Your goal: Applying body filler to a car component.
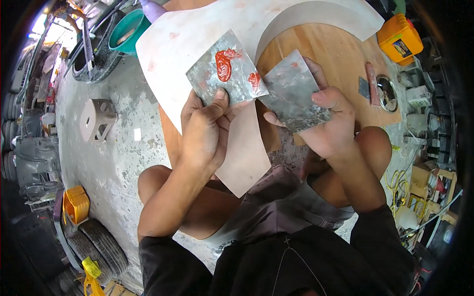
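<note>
My left hand is closed on a square metal plate with glossy red paste on its face, my thumb lying over the lower edge. My right hand grips a second grey metal plate with faint reddish smears, tilted beside the first. Beneath both hands is a large white sheet on a plywood board; a pale strip of it hangs down between my arms toward my lap.
A green basin, tires and a slotted stool are on the left. An orange container, a red tube, a round shiny lid and cardboard boxes are on the right. My knees flank the board.
</note>
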The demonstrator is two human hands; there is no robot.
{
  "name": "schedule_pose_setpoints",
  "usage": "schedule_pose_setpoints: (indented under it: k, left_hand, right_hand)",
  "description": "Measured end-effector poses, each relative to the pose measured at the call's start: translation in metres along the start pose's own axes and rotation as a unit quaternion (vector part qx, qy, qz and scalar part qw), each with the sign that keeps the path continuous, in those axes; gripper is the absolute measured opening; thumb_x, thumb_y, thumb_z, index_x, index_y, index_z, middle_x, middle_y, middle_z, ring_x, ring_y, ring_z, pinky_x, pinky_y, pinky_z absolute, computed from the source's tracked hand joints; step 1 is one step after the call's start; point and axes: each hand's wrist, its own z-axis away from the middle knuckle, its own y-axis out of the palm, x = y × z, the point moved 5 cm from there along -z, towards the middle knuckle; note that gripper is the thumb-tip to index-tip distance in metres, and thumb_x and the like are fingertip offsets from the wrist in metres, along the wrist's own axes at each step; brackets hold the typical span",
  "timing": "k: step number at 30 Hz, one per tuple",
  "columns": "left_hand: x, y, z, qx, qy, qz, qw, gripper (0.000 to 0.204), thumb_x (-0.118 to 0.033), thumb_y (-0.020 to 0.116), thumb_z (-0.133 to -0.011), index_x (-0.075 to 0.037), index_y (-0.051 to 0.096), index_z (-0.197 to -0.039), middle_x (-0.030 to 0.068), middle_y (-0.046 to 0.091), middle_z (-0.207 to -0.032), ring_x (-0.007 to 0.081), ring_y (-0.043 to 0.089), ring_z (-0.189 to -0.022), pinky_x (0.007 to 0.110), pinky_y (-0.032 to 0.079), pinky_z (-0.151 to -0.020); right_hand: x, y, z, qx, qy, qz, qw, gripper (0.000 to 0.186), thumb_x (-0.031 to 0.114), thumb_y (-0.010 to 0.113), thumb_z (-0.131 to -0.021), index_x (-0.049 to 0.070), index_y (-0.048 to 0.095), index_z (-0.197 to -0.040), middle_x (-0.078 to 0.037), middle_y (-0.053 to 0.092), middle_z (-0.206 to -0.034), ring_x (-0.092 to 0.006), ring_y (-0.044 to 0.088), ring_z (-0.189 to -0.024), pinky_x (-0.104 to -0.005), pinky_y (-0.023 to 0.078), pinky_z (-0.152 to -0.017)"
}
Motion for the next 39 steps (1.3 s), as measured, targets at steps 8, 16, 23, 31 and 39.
schedule_pose_setpoints:
  k: [8,16,23,31,39]
  left_hand:
    - [0.002,0.020,-0.007,0.022,0.024,-0.037,0.999,0.030,0.000,0.044,-0.100,0.003,0.045,-0.130,0.0147,0.060,-0.124,0.0258,0.063,-0.109,0.042,0.052,-0.099]
    - [-0.022,0.020,-0.010,0.026,0.150,-0.175,0.973,0.030,0.001,0.048,-0.099,0.004,0.047,-0.129,0.0149,0.060,-0.124,0.0225,0.062,-0.110,0.040,0.052,-0.096]
    - [-0.011,0.030,0.006,0.047,0.312,-0.381,0.869,0.027,-0.003,0.056,-0.098,0.004,0.046,-0.123,0.0120,0.061,-0.114,0.0150,0.056,-0.103,0.027,0.044,-0.092]
    - [-0.068,0.040,0.003,0.034,0.419,-0.220,0.880,0.039,0.008,0.047,-0.096,0.004,0.041,-0.134,0.0191,0.057,-0.123,0.0289,0.062,-0.110,0.044,0.054,-0.100]
    - [-0.015,0.009,-0.016,-0.009,0.073,-0.049,0.996,0.041,-0.002,0.048,-0.095,0.001,0.043,-0.136,0.0151,0.060,-0.125,0.0274,0.063,-0.110,0.043,0.049,-0.102]
  right_hand:
    - [-0.028,-0.012,-0.007,-0.017,-0.056,0.251,0.966,0.057,0.007,0.055,-0.082,0.004,0.043,-0.138,-0.009,0.055,-0.120,-0.0142,0.056,-0.102,-0.0296,0.049,-0.087]
    - [0.040,0.011,0.005,-0.021,-0.291,0.605,0.740,0.049,0.002,0.059,-0.077,0.006,0.059,-0.126,-0.009,0.053,-0.118,-0.0201,0.054,-0.110,-0.0319,0.043,-0.096]
    - [0.031,0.040,0.016,-0.033,-0.322,0.795,0.513,0.049,0.003,0.059,-0.067,0.011,0.069,-0.114,-0.017,0.054,-0.122,-0.0333,0.056,-0.111,-0.0390,0.047,-0.095]
    - [0.017,0.030,0.006,-0.005,-0.279,0.819,0.501,0.046,0.002,0.061,-0.066,0.014,0.071,-0.110,-0.013,0.056,-0.119,-0.0314,0.056,-0.110,-0.0381,0.047,-0.094]
    - [0.034,0.044,0.010,0.188,-0.353,0.617,0.678,0.058,0.005,0.057,-0.071,-0.005,0.051,-0.128,-0.024,0.043,-0.134,-0.0284,0.046,-0.125,-0.0383,0.034,-0.107]
